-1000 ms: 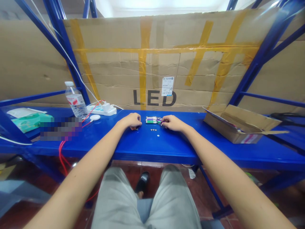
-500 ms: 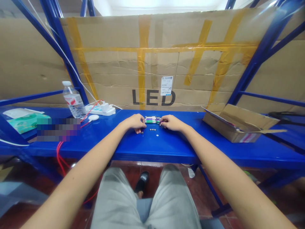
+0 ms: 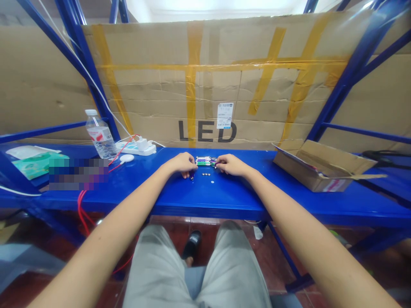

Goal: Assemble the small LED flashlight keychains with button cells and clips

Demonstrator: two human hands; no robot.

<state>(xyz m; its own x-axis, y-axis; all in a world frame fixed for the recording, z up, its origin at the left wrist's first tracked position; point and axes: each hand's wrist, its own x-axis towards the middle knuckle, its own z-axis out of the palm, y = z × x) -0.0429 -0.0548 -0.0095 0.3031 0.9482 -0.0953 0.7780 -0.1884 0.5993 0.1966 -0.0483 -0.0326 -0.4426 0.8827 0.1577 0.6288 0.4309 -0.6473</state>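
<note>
At the blue table (image 3: 207,196), the left hand (image 3: 182,163) pinches a purple piece (image 3: 192,175); the right hand (image 3: 231,164) (grip unclear) curls beside slim tubes (image 3: 203,162).

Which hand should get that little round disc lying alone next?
Probably the right hand: it's nearer the little disc, though also beside the pen-like sticks. The left hand is farther off, seemingly holding a small purple piece.
</note>
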